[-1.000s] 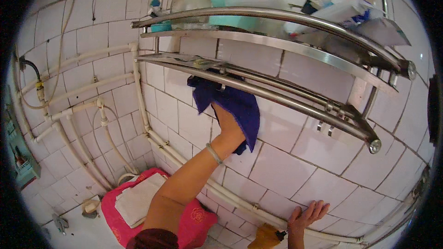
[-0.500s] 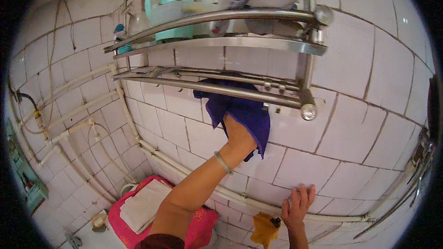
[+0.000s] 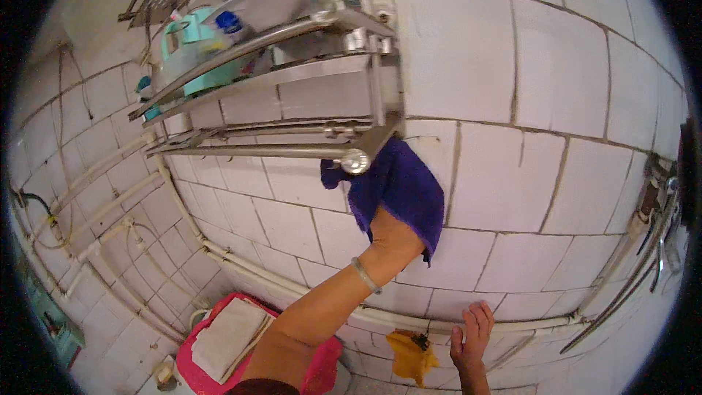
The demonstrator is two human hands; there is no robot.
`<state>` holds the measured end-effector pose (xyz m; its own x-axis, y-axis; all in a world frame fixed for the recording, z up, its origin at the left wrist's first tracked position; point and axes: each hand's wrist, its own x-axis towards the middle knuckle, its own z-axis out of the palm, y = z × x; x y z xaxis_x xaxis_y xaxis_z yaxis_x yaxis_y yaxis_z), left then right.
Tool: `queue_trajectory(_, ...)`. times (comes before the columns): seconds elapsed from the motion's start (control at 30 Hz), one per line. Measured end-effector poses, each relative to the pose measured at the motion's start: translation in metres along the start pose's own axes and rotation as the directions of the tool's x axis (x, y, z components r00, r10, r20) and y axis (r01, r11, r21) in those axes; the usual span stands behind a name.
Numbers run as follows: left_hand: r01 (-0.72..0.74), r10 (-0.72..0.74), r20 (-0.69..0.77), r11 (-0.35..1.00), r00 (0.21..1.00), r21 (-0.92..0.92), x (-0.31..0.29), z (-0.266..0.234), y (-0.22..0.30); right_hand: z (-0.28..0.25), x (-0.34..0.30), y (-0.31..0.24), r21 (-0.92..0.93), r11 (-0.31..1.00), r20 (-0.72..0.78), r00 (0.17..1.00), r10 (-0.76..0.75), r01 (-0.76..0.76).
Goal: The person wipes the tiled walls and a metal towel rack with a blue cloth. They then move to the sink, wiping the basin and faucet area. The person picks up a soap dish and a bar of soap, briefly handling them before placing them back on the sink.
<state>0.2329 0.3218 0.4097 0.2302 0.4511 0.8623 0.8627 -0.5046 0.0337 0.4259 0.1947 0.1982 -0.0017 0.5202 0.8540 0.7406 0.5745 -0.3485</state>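
Note:
A dark purple cloth (image 3: pixel 406 194) is wrapped over my left hand (image 3: pixel 395 238), whose fingers it hides. That hand holds the cloth against the white tiled wall (image 3: pixel 482 179), just below and right of the end of the metal rack (image 3: pixel 270 151). My left forearm, with a pale bracelet (image 3: pixel 365 276) at the wrist, reaches up from the lower edge. Lower right, my right hand (image 3: pixel 474 333) is open and holds nothing, its fingers extended in front of the wall near a pale pipe. Whether it touches the wall I cannot tell.
On the rack stand a mint-green jug (image 3: pixel 197 33) and a white bag with a blue cap. Pale pipes (image 3: pixel 292 285) run along the wall's base. A yellow cloth (image 3: pixel 412 355) hangs low. Bottom left is a pink item (image 3: pixel 194 347) with a folded white cloth (image 3: pixel 228 336). Metal hoses (image 3: pixel 654 249) hang right.
My view has shifted right, so the rack now appears further left. The purple cloth and my left hand have moved from behind the rack's lower bar to its right end.

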Motion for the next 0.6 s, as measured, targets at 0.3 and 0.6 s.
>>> queue_trajectory(0.3, -0.428, 0.220, 0.451, 0.792, 0.865, 0.435, -0.009, 0.029, 0.057, -0.028, -0.026, 0.023, -0.008, 0.996, -0.006, 0.996, 0.090, -0.090)
queue_trajectory(0.6, 0.318, 0.333, 0.356, -0.943, 0.873, 0.104, -0.017, 0.069, 0.133, -0.069, -0.055, 0.034, -0.093, 0.980, -0.068, 0.983, 0.170, -0.175)
